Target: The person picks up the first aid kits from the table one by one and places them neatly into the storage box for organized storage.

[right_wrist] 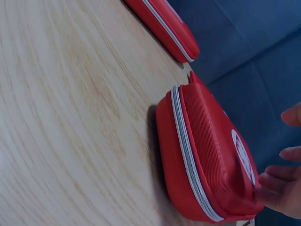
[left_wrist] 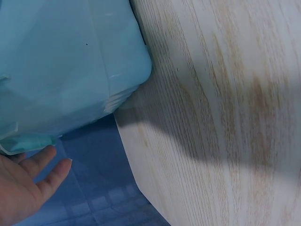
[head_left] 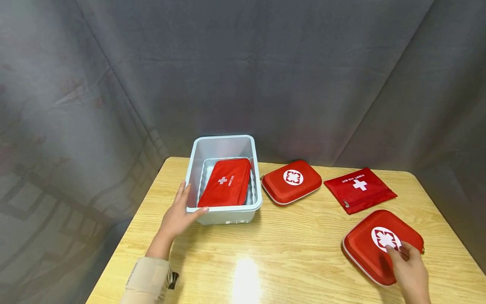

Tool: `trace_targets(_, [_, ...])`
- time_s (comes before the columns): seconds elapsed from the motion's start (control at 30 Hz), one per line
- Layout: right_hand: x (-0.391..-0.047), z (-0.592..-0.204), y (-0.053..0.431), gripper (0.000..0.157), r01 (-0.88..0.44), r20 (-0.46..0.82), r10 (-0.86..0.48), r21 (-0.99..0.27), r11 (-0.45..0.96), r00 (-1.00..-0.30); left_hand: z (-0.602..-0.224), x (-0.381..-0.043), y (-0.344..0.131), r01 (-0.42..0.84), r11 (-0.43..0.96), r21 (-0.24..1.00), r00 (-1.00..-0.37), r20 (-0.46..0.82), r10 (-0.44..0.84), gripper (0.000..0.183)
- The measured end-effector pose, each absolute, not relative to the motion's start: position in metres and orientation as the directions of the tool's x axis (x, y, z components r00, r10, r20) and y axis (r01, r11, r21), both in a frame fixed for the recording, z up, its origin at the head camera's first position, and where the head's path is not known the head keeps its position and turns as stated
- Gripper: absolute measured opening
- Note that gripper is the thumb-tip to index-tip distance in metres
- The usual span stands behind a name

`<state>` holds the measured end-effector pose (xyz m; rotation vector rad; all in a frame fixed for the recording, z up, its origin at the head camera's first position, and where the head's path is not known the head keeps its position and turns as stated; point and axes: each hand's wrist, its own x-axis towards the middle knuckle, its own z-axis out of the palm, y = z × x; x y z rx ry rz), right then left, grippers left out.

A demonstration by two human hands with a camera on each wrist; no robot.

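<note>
Lower right of the frame: one red, rounded-rectangular fabric zip case (head_left: 370, 251) with white cross emblem, lying on a pale wood-grain bench (head_left: 296, 249), a right hand (head_left: 411, 270) at its top face, grip loosely parted, nothing held. Centre: one pale grey-blue plastic bin (head_left: 228, 217) containing a flat red fabric first-aid pouch (head_left: 225, 183); left hand (head_left: 180, 215) at its near left corner, grip spread wide, thumb across the rim. Right of the bin: a second red zip case (head_left: 279, 185), then a flat red "FIRST AID KIT" pouch (head_left: 358, 196).

Smooth plastic bin (head_left: 228, 217), ribbed cloth case (right_wrist: 207, 136); glossy wood-grain tabletop (head_left: 300, 240) — matt cloth curtain (head_left: 265, 76)
</note>
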<state>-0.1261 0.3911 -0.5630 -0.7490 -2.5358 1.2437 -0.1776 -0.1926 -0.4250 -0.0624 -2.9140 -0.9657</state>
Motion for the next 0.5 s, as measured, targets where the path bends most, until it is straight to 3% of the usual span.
trace_targets(0.17, [-0.119,-0.558,0.391,0.059,0.403,-0.008,0.59,-0.737,0.542,-0.808,-0.425,-0.178,-0.192,0.068,0.801,0.595,-0.996,0.087,0.02,0.096])
trace_targets(0.27, [-0.111,-0.537,0.378,0.057,0.421,-0.028,0.599,-0.737,0.529,-0.8,-0.424,-0.179,-0.191,0.071,0.801,0.594,-0.996,0.091,0.021,0.095])
trace_targets(0.5, [-0.096,-0.488,0.344,0.058,0.497,-0.165,0.614,-0.759,0.42,-0.772,-0.423,-0.179,-0.19,0.081,0.803,0.591,-0.994,0.104,0.024,0.094])
